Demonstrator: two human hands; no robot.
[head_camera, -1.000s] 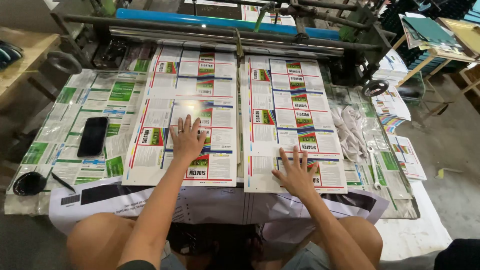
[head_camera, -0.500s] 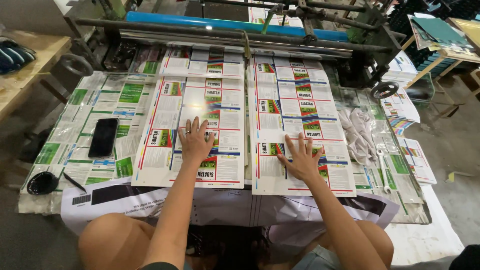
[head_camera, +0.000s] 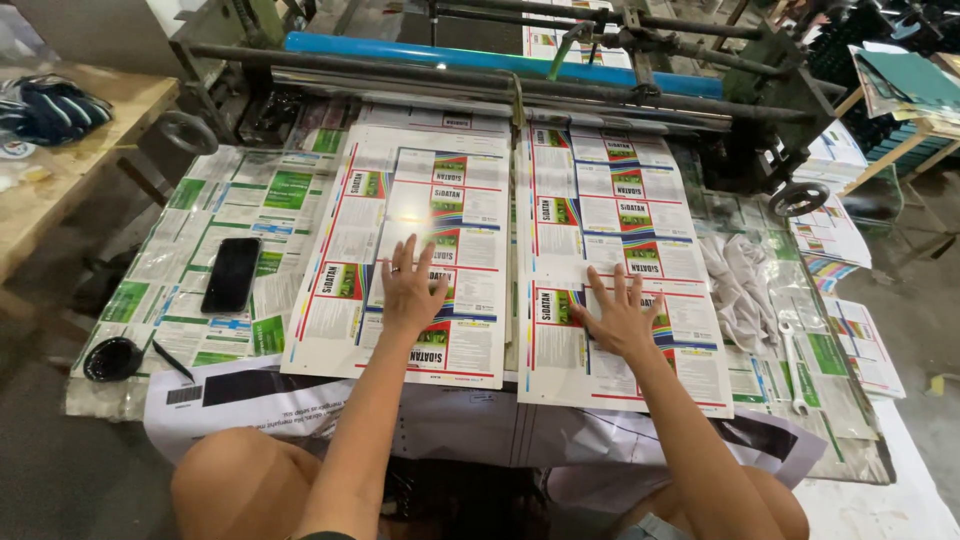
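Two stacks of glossy printed sheets lie side by side on a work table in front of a machine. My left hand (head_camera: 411, 288) rests flat, fingers spread, on the left stack of printed sheets (head_camera: 400, 210). On the right stack of printed sheets (head_camera: 610, 200) my right hand (head_camera: 617, 318) lies flat too, fingers apart. Neither hand grips anything. Both stacks run back under the machine's rollers, where a blue roller (head_camera: 480, 58) spans the width.
A black phone (head_camera: 231, 274) lies on green printed sheets at the left, with a small black dish (head_camera: 112, 358) and a pen nearby. At the right sit a crumpled cloth (head_camera: 738, 280) and a wrench (head_camera: 793, 362). A wooden table (head_camera: 60, 170) stands far left.
Both hands have slid a little farther up the sheets, away from me, the right hand more than the left. The view has shifted slightly with my head.
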